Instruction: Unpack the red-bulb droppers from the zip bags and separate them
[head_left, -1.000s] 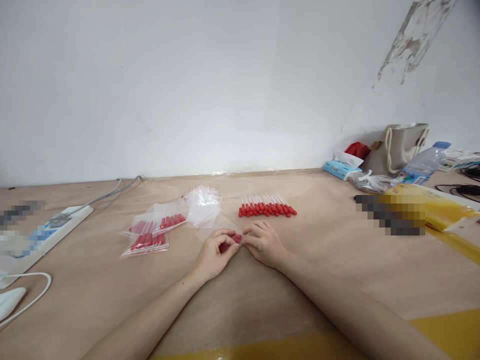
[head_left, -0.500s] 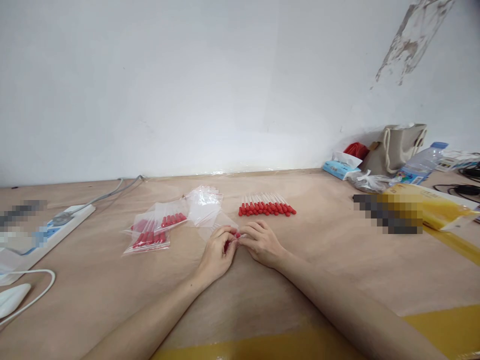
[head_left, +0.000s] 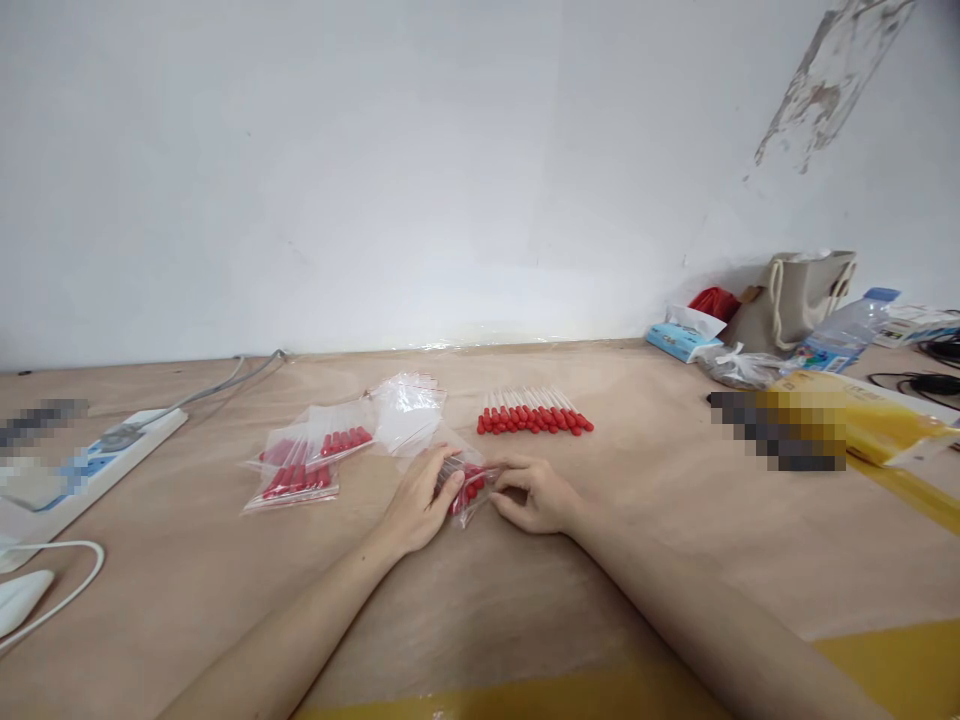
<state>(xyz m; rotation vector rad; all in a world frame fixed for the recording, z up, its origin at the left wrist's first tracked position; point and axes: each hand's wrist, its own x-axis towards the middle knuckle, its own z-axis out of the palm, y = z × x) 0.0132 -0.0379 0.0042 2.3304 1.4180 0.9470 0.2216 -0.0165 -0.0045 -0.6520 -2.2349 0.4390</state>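
Observation:
Between my hands is a small clear zip bag with several red-tipped sticks inside. My left hand is closed on the bag's left side, thumb on top. With fingers curled, my right hand pinches the bag's right edge. Beyond them lies a row of loose white sticks with red tips, side by side. To the left, filled bags of red-tipped sticks overlap one another. A stack of flat clear bags rests beside those, behind my left hand.
A white power strip with cables is at the left, near a white mouse-like object. At the right stand a blue tissue pack, a grey bag, a plastic bottle and a yellow packet.
My hands have drawn apart and slightly toward me, the right one moving rightward. More of the bag with its red tips now shows between them.

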